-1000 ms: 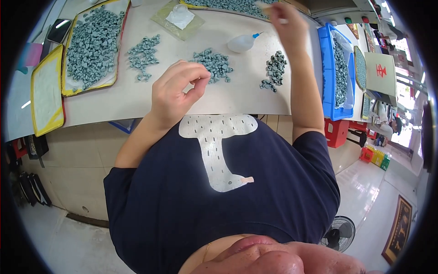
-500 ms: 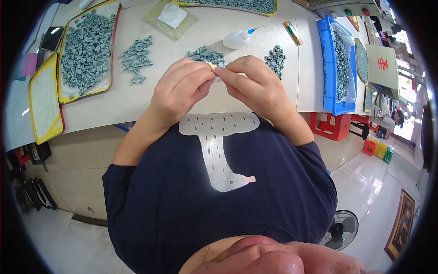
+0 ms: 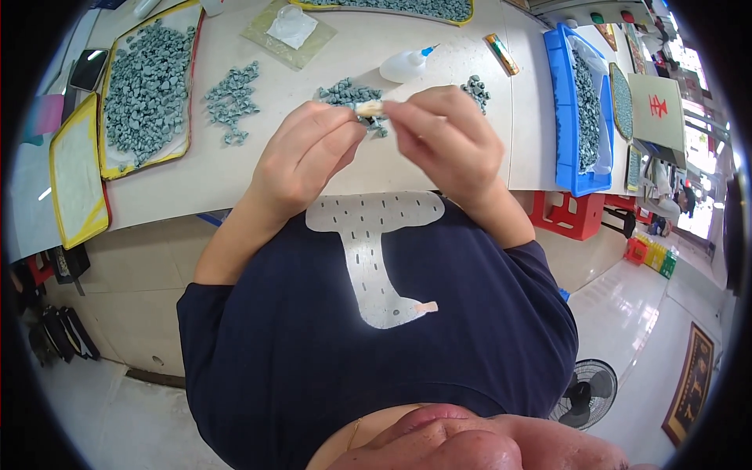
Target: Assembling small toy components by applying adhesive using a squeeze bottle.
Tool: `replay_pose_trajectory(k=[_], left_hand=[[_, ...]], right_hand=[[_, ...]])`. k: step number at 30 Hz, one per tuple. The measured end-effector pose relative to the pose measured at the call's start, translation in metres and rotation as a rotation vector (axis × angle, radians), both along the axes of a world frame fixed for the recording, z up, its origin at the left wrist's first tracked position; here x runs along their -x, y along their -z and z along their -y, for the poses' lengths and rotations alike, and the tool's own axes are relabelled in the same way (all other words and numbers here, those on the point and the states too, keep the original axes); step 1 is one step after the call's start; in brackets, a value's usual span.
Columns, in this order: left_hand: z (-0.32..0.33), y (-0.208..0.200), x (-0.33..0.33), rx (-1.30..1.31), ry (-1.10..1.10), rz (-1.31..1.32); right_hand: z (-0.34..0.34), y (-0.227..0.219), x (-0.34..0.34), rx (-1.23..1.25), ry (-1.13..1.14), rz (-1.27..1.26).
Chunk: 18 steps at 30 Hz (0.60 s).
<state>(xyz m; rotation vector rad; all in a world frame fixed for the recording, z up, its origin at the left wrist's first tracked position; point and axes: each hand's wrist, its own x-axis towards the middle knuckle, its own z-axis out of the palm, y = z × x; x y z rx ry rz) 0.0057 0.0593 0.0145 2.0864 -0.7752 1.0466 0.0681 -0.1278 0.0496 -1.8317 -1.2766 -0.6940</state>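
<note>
Above the table's near edge my two hands meet with a small pale yellowish piece (image 3: pixel 369 109) between the fingertips. My left hand (image 3: pixel 305 153) is closed in a pinch at the piece's left end, where a bluish bit shows. At its right end are the pinched fingers of my right hand (image 3: pixel 454 145), slightly blurred. What exactly the piece is, I cannot make out. Just beyond the fingertips lies a pile of grey-green stone chips (image 3: pixel 345 92), partly hidden by the hands. Behind the right hand sits a second small pile of darker chips (image 3: pixel 475 92).
At left are a yellow-edged tray of chips (image 3: pixel 149 94), a loose chip pile (image 3: pixel 233 102) and a phone (image 3: pixel 89 69). Farther back lie a plastic bag (image 3: pixel 294 35), a squeeze bottle (image 3: pixel 403 67) and a small tube (image 3: pixel 501 55). A blue crate (image 3: pixel 562 117) stands at right.
My right hand has moved slightly right and turned, so the fingertips are farther apart and more of the pale piece shows. My left hand has barely moved.
</note>
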Motion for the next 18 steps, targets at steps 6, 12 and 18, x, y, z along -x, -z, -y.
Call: replay_pose_trajectory(k=[6,12,18], left_hand=[[0.001,-0.002,0.003,0.001,0.003,-0.012],[0.002,-0.003,0.003,0.004,-0.001,-0.012],[0.009,-0.007,0.000,0.095,-0.050,-0.030]], right_hand=[[0.004,0.000,0.005,0.159,-0.121,-0.032],[0.009,-0.001,0.003,0.060,0.003,-0.057],[0.005,0.002,0.004,0.103,-0.108,-0.004]])
